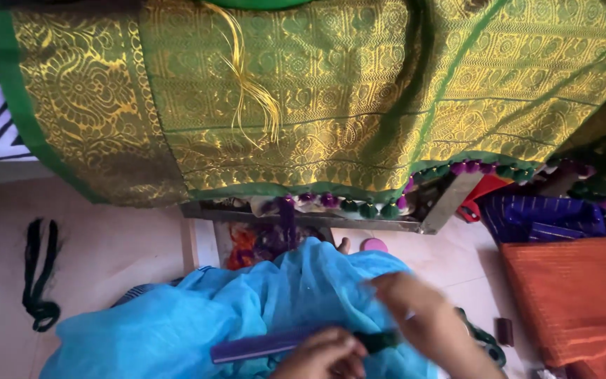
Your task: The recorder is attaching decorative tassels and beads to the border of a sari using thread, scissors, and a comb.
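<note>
With the left hand (pixel 325 353) pinching the purple comb (pixel 268 345) over the blue cloth (pixel 198 316), keep it level while the blurred right hand (pixel 415 316), grip unclear, works the dark thread (pixel 380 341) at its tip.

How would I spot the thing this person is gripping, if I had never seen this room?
Start at the big green and gold patterned cloth hanging across the top, then drop to the sky-blue fabric heaped below it. Across its lower edge lies a flat purple strip with a dark end, held by the left hand; nothing else nearby is purple, straight and narrow.
</note>
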